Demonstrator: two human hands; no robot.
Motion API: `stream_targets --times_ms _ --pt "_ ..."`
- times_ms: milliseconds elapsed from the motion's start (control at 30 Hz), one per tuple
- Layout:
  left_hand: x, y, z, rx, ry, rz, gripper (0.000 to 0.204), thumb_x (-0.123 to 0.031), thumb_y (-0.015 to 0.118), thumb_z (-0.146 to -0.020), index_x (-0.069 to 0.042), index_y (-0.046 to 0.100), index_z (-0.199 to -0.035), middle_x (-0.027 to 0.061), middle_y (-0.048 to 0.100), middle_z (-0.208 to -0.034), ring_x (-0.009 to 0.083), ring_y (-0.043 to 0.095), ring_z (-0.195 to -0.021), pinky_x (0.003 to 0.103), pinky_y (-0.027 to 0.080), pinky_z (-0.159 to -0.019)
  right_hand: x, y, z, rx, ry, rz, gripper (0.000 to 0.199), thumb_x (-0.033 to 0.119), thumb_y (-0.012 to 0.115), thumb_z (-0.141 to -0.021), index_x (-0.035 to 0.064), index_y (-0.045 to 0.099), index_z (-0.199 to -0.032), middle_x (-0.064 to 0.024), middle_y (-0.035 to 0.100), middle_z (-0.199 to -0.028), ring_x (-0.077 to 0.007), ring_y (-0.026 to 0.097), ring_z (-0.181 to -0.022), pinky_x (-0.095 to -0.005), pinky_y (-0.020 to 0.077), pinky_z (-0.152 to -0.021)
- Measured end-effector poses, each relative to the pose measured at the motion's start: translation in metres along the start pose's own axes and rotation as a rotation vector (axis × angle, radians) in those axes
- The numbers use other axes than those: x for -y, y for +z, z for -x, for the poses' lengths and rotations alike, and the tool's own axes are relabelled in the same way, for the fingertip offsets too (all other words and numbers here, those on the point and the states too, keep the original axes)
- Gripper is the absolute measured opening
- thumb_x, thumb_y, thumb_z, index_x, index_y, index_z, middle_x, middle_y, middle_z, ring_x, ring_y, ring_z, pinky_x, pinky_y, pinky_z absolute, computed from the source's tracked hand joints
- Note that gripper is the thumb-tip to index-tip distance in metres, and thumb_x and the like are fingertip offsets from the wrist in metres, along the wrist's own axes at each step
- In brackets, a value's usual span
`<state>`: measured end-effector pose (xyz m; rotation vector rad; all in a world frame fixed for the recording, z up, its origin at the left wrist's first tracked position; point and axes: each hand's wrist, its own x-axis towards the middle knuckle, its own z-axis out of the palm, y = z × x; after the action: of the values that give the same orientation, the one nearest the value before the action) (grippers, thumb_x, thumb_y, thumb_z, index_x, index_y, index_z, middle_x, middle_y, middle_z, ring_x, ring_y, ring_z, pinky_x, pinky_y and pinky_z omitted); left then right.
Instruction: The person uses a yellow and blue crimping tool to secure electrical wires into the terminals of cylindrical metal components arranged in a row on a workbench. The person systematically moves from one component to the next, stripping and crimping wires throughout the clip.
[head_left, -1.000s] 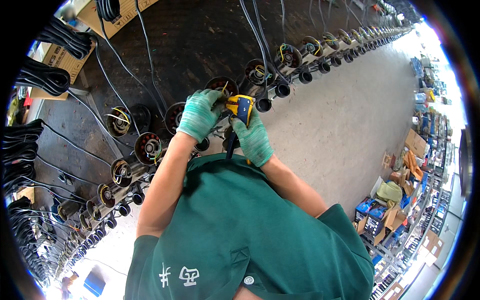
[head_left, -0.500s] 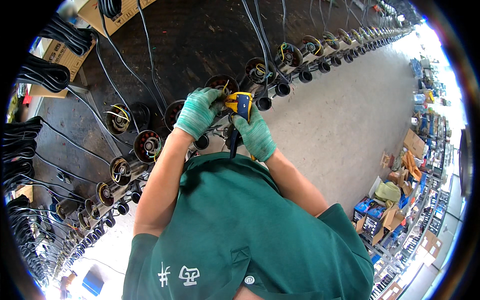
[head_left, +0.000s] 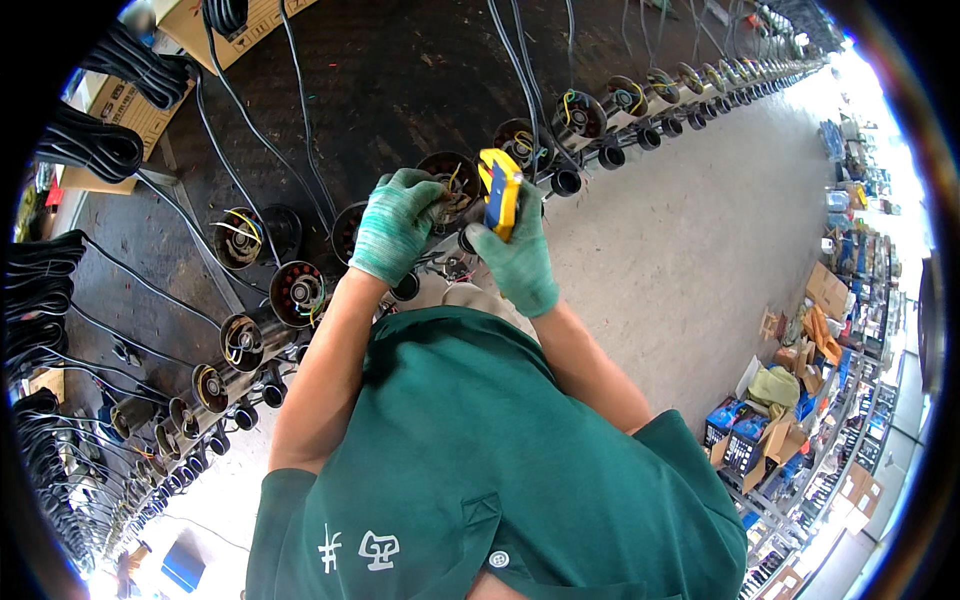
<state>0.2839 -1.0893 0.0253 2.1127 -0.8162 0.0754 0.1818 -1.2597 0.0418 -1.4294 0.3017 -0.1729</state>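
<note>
My right hand (head_left: pixel 520 262), in a green knitted glove, grips a yellow-and-blue wire stripper (head_left: pixel 503 195) with its head pointing up and away from me. My left hand (head_left: pixel 392 228), gloved alike, is closed at the open end of a cylindrical metal motor housing (head_left: pixel 440 165). Its fingertips pinch thin wires (head_left: pixel 455 190) that stick out there. The stripper's head is just right of these wires, apart from them. The handles are mostly hidden in my right palm.
A long row of similar housings runs along the edge of a dark table (head_left: pixel 350 90). Coiled black cables (head_left: pixel 95 145) and cardboard boxes (head_left: pixel 260 30) lie at the far left. Grey floor (head_left: pixel 650 240) stretches to the right, toward shelving and a crate (head_left: pixel 735 440) of goods.
The wire stripper has moved slightly up and right, off the wires, and turned so its yellow side shows. My left hand stays almost in place at the housing.
</note>
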Motion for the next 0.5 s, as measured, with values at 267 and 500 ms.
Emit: stream_targets --times_ms 267,500 --pt "0.000 -0.004 -0.004 0.059 0.087 -0.116 0.022 -0.012 0.081 -0.081 -0.010 0.079 -0.103 0.0120 0.073 -0.111 0.0373 0.066 -0.103 0.048 0.054 -0.092 0.004 0.027 -0.031 -0.098 -0.108 0.499 0.058 0.007 0.074 -0.094 0.0119 0.044 -0.144 -0.0204 0.074 -0.110 -0.0391 0.075 -0.098 -0.0451 0.0598 -0.084" --pt "-0.008 -0.011 -0.006 0.094 0.131 -0.153 0.023 -0.015 0.082 -0.081 -0.012 0.080 -0.104 0.0098 0.074 -0.111 0.0369 0.066 -0.107 0.048 0.053 -0.094 -0.022 0.013 -0.025 -0.094 0.024 0.333 0.054 0.003 0.073 -0.093 0.0093 0.050 -0.142 -0.0150 0.071 -0.111 -0.0239 0.071 -0.097 -0.0372 0.0585 -0.084"
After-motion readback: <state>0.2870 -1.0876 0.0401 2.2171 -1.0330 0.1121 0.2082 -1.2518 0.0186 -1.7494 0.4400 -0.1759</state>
